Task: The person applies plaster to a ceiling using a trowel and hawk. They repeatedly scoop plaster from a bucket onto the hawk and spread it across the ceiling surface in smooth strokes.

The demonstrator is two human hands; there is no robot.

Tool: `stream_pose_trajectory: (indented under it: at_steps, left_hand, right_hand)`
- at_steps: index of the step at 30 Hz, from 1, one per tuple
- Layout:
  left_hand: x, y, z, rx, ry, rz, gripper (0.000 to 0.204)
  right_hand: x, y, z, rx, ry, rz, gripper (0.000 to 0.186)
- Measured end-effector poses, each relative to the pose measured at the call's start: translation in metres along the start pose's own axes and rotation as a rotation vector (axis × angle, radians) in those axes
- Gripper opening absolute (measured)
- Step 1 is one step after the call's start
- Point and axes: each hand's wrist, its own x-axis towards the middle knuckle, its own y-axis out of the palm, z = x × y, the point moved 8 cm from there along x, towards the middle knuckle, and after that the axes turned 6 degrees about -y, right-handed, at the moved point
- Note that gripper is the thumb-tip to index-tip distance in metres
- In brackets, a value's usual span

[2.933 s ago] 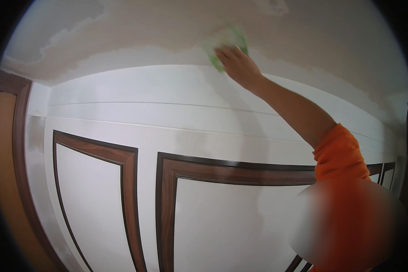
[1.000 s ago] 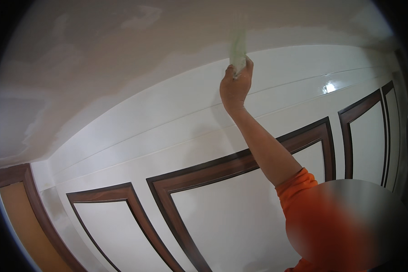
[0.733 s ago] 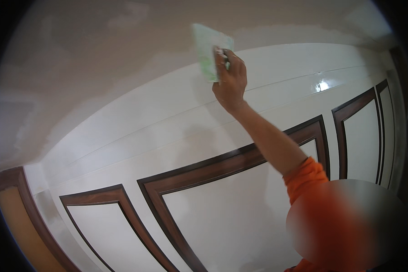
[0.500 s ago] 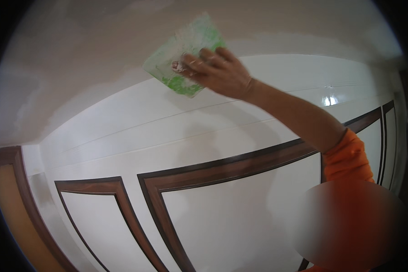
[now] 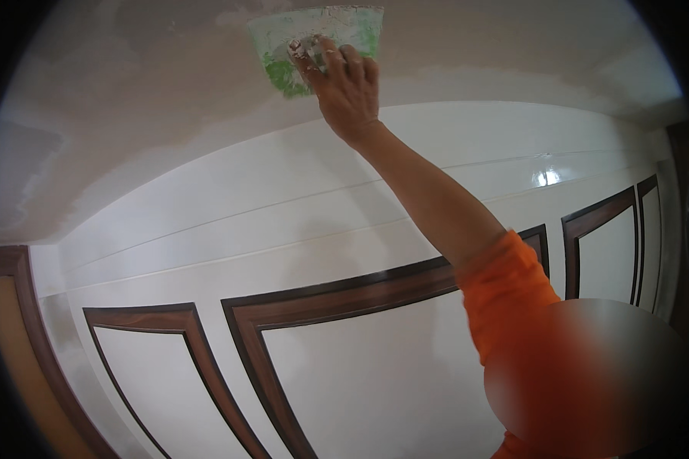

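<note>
My right hand [image 5: 348, 99] is closed on a wide, thin scraper [image 5: 283, 73], green and whitish, smeared with pale paste. The tool is raised flat against or very close to the ceiling [image 5: 161, 84], which has uneven beige and grey patches; contact is hard to tell. Whitish flecks show on my fingers. My bare forearm rises from a bunched orange sleeve [image 5: 505, 283] at the lower right. My left hand is out of view.
Below the ceiling runs a white wall [image 5: 207, 183] with thin horizontal grooves and panels edged in dark wood moulding [image 5: 249, 329]. A brown door frame [image 5: 42, 336] stands at the far left; another dark frame [image 5: 685, 176] is at the far right.
Since half a second ago, my right hand and the scraper have moved upward; the scraper has turned from a diagonal to a roughly level top edge. The grip is unchanged.
</note>
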Motion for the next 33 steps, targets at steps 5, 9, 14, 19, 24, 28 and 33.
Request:
stream_pose_trajectory:
  at_steps: [5,9,14,19,24,28,33]
  left_hand:
    - [-0.002,0.004,0.001,-0.01,-0.007,-0.002,0.062]
    - [-0.007,0.007,0.004,-0.015,-0.032,-0.009,0.061]
    - [-0.001,0.0,-0.004,-0.002,-0.018,-0.006,0.06]
    - [0.009,0.002,-0.004,0.0,-0.011,0.017,0.059]
    - [-0.002,0.009,0.001,-0.009,-0.03,0.005,0.058]
    - [-0.009,0.016,0.006,-0.021,-0.056,-0.009,0.058]
    - [-0.012,0.012,0.003,-0.017,-0.058,-0.016,0.057]
  right_hand:
    - [-0.056,0.027,0.0,0.068,-0.025,0.242,0.05]
    - [-0.021,-0.034,0.047,0.148,-0.174,-0.073,0.046]
    - [0.05,-0.001,0.043,-0.196,-0.314,0.16,0.054]
    - [-0.04,0.043,-0.055,-0.331,-0.521,0.263,0.074]
    - [-0.084,-0.013,-0.09,-0.19,-0.254,0.384,0.061]
    - [-0.047,-0.032,-0.009,0.005,-0.353,0.152,0.052]
    - [0.057,-0.012,0.089,-0.005,-0.383,0.159,0.055]
